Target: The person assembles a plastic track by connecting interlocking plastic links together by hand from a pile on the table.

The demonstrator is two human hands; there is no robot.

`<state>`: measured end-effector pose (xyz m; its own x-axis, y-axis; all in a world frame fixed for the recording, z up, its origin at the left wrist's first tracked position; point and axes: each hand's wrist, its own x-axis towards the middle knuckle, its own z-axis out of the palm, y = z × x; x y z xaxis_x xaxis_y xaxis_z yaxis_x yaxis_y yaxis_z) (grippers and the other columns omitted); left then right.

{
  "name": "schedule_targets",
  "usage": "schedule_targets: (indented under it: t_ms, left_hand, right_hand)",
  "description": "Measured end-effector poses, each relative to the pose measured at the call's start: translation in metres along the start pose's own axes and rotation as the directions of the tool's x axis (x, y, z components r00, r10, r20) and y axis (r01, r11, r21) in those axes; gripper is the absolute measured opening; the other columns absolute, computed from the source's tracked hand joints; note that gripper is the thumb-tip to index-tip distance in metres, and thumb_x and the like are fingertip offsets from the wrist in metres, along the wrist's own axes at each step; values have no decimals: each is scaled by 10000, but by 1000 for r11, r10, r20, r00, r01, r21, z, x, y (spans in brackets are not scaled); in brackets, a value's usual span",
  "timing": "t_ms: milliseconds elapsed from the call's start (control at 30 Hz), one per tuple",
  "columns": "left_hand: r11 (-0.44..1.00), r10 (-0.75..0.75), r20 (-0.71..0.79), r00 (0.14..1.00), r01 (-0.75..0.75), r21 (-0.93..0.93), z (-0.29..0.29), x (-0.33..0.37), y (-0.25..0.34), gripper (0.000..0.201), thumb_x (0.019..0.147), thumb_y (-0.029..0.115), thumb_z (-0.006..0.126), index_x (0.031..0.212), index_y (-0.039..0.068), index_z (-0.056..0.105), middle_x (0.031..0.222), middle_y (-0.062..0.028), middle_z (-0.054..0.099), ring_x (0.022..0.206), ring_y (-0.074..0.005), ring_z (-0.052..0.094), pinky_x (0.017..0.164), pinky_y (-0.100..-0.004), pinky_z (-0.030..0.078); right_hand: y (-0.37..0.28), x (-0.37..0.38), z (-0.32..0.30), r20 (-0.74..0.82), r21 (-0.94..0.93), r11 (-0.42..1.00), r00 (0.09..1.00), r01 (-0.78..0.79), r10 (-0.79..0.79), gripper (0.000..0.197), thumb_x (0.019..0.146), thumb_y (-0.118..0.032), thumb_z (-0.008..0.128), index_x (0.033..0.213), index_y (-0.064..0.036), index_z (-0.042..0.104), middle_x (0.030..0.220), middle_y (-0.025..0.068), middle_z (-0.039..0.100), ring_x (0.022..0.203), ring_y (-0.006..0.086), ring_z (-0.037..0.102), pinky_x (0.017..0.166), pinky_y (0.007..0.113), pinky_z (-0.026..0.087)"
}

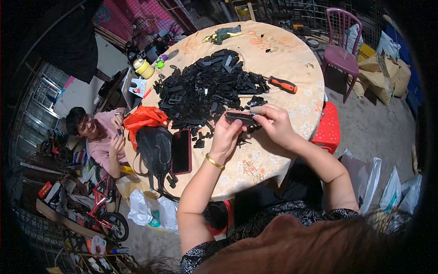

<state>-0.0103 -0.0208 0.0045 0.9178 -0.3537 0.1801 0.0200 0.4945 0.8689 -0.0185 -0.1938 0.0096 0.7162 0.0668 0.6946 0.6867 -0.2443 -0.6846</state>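
Near the front of the round table, my left hand [224,137] is closed round a long, narrow black plastic part [240,119], with the thumb along its near side. My right hand [277,124] pinches at the right end of the same part. Whether a smaller piece also sits between the right fingertips is too small to tell. Just beyond both hands spreads a large pile of black plastic parts [200,86], with several loose bits near my left wrist. A screwdriver with an orange and black handle [284,85] lies to the right of the pile.
A patterned cloth covers the table [292,55]. At its left lie a phone [181,153], a black bag [154,148] and an orange plastic bag [142,119]. Another person [102,137] sits there, holding a small dark piece. A red stool [327,128] stands at the right.
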Motion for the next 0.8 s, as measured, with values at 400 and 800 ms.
schedule_targets:
  t_ms: [400,800]
  left_hand:
    - [980,-74,132,988,47,192,15,-8,-11,226,926,213,389,1058,45,464,873,-11,551,742,-59,514,658,-197,430]
    - [972,-133,54,990,120,203,10,-10,-19,147,919,165,398,964,40,461,789,-12,537,655,-62,509,568,-201,426]
  right_hand:
    - [-10,3,-5,120,-327,880,938,346,-324,149,708,-90,628,836,-23,594,674,98,565,600,243,564,533,325,458]
    - [-12,-3,-18,428,-372,846,879,381,-207,274,701,-105,595,946,16,570,711,112,552,639,270,559,552,351,459]
